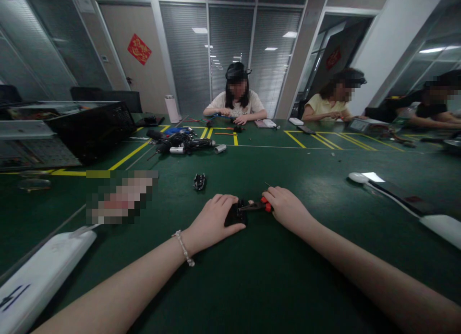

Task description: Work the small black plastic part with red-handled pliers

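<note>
My left hand [214, 221] is closed around a small black part [235, 220] that lies on the green table, its thumb along the near side. In my right hand [287, 205] is a pair of pliers [255, 207] with red handles. The dark jaws point left and reach the top of the black part; whether they grip anything there is too small to tell. Beyond my left hand, apart from it, sits another small black piece [199, 181] with shiny metal bits.
A heap of cables and tools [182, 141] lies farther back, left of the middle. The black computer case [90, 132] stands at the left. White power strips [54, 269] flank me. Opposite, a person [236, 99] works at the table [273, 276]; others sit to the right.
</note>
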Tool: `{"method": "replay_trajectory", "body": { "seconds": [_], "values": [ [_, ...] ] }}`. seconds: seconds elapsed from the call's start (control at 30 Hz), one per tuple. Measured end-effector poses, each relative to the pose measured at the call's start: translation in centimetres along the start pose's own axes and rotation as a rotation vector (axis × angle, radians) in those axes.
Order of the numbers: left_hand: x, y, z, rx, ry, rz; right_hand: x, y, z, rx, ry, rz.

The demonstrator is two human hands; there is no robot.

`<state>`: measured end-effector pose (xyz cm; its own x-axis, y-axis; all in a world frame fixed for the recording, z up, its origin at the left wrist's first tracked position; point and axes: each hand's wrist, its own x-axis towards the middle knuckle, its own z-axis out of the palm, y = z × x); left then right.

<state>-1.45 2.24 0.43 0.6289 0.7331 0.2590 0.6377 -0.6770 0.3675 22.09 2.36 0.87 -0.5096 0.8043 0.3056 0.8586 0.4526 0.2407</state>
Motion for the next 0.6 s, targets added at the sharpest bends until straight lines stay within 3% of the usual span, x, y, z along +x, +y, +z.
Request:
{"method": "replay_trajectory", "body": {
  "seconds": [0.6],
  "values": [
    [0.01,0.31,-0.3,-0.004,-0.009,-0.003,-0.08,-0.03,-0.04,0.028,-0.005,0.002]
  ]
}}
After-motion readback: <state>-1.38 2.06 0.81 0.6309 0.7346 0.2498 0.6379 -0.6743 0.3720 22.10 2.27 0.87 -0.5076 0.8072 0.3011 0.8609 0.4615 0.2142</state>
